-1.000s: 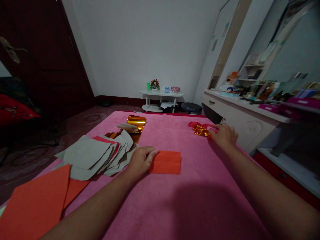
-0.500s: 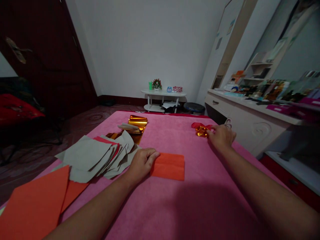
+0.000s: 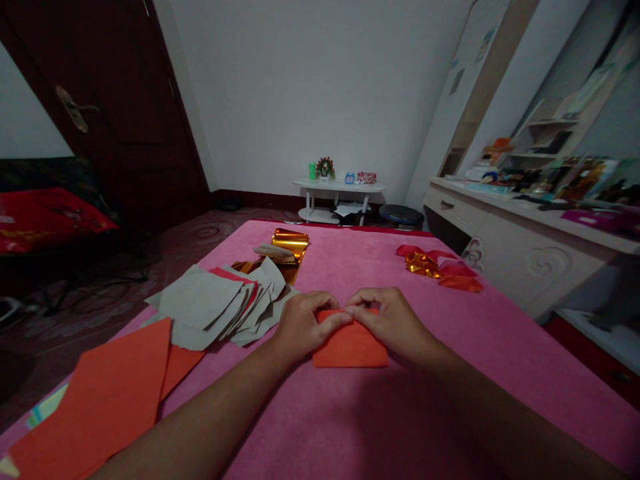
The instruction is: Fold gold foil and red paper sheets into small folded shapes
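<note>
A folded orange-red paper (image 3: 350,350) lies on the pink cloth (image 3: 450,360) in front of me. My left hand (image 3: 303,327) and my right hand (image 3: 387,320) both rest on its far edge, fingers curled and pinching the paper where the fingertips meet. A fanned pile of grey and red paper sheets (image 3: 220,303) lies just left of my left hand. Large orange sheets (image 3: 110,393) lie at the near left. A small heap of red and gold foil pieces (image 3: 437,267) sits at the far right of the cloth, apart from my right hand.
Gold foil rolls (image 3: 287,243) lie at the far middle of the cloth. A white dresser (image 3: 520,247) with cluttered items stands close on the right. A small white table (image 3: 340,197) stands by the back wall, and a dark door (image 3: 110,127) is on the left.
My right hand has left the red and gold foil heap and come back onto the orange-red paper beside my left hand. The view has shifted slightly.
</note>
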`<state>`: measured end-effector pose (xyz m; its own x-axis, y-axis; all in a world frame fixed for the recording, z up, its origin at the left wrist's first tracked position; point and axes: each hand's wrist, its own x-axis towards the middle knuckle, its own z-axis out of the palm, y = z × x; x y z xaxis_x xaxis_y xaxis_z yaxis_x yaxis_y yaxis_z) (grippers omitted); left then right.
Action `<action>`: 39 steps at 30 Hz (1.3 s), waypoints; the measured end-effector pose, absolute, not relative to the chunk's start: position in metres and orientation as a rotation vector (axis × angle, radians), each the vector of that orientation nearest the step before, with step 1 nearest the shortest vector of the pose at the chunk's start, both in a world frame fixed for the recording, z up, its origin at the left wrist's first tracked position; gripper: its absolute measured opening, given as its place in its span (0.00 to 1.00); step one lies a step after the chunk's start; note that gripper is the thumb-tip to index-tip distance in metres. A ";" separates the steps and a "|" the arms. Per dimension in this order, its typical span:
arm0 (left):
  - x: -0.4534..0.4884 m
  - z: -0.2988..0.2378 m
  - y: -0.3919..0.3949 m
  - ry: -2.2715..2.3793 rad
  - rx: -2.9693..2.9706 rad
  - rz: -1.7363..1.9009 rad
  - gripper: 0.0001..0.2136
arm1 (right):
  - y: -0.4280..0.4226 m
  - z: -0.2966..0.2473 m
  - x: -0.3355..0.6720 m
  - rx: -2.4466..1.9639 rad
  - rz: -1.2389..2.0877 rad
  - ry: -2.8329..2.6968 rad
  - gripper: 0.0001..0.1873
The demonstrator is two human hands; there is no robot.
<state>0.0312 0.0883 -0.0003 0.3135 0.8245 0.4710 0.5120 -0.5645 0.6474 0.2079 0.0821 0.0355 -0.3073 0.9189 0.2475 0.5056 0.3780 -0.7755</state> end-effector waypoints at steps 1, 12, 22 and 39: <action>0.032 0.000 0.088 1.177 2.228 1.111 0.13 | 0.081 0.035 0.206 -1.215 0.766 -1.963 0.08; 0.025 -0.005 0.093 1.145 2.355 0.959 0.21 | 0.075 0.021 0.217 -1.267 0.792 -1.918 0.10; 0.017 -0.005 0.095 1.172 2.305 1.037 0.23 | 0.080 0.023 0.232 -1.251 0.826 -1.899 0.10; 0.034 -0.002 0.084 0.851 1.327 0.978 0.30 | 0.068 0.021 0.239 -0.906 -0.393 -2.029 0.08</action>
